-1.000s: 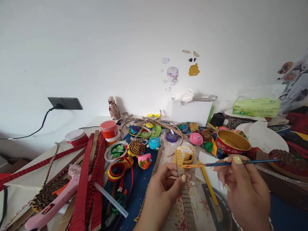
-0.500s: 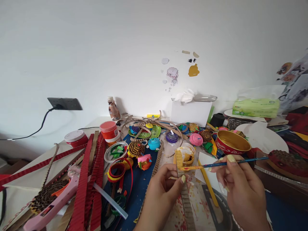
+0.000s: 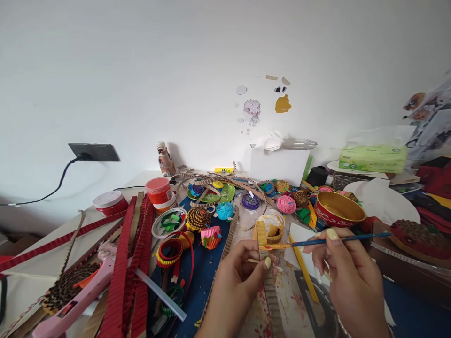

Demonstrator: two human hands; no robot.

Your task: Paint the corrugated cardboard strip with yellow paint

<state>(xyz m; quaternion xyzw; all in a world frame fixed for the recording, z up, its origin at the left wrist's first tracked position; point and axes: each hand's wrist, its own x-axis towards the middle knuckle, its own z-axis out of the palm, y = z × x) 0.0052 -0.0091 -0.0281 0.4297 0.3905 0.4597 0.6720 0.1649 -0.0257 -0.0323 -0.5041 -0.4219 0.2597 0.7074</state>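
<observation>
My left hand point(image 3: 243, 277) pinches a strip of corrugated cardboard point(image 3: 270, 295) near its upper end, where yellow paint covers the ridges; the rest is bare brown. Between the thumb and fingers of my right hand point(image 3: 348, 272) is a blue-handled paintbrush point(image 3: 317, 242), held nearly level. Its yellow-coated tip lies against the strip just above my left thumb. Right behind the strip stands a tub of yellow paint point(image 3: 273, 227) with a smeared white rim. A yellow strip point(image 3: 305, 270) lies on white paper between my hands.
Red corrugated strips point(image 3: 118, 272) and a pink glue gun point(image 3: 81, 293) with a clear glue stick point(image 3: 162, 295) lie at left. Red paint jars point(image 3: 158, 191), coiled paper pieces point(image 3: 199, 219), and a red-and-gold bowl point(image 3: 340, 209) stand farther back. A tissue pack point(image 3: 373, 157) sits at back right.
My right hand and the paintbrush have shifted slightly left, with the tip still against the strip. My left hand keeps its hold almost unmoved. The whole view has drifted a little.
</observation>
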